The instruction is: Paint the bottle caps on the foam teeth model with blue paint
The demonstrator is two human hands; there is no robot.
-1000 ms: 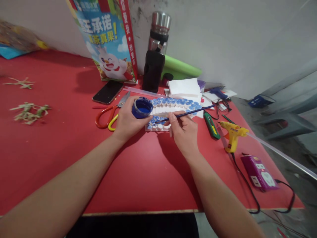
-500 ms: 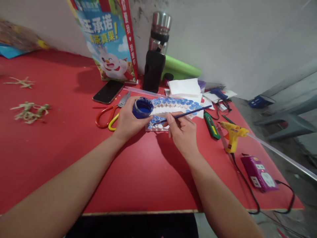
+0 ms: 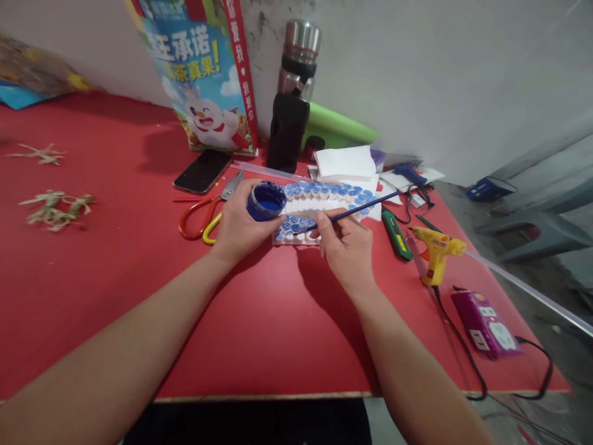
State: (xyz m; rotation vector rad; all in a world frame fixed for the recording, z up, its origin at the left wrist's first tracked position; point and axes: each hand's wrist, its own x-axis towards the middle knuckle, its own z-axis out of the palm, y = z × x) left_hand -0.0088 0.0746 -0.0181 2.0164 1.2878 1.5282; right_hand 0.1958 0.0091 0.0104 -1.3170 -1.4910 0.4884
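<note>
My left hand (image 3: 241, 219) is wrapped round a small jar of blue paint (image 3: 267, 202), tilted so its opening faces me. Between the fingers and thumb of my right hand (image 3: 343, 247) is a slim blue paintbrush (image 3: 364, 206). Its tip points left and down, at the near row of a white board (image 3: 306, 207) edged with small round pieces. Most of those round tops are blue; several in the near row are white. My right fingers cover part of that row, and the jar hides the board's left end.
Scissors (image 3: 200, 224) and a phone (image 3: 202, 172) lie left of the jar. A green utility knife (image 3: 396, 235), a yellow glue gun (image 3: 435, 250) and a purple power strip (image 3: 486, 324) are on the right. Behind stand a printed bag (image 3: 208, 80) and a steel bottle (image 3: 300, 55).
The brush tip has shifted slightly right and down along the near row, and my right hand has moved a little right with it. My left hand and the jar stay in place.
</note>
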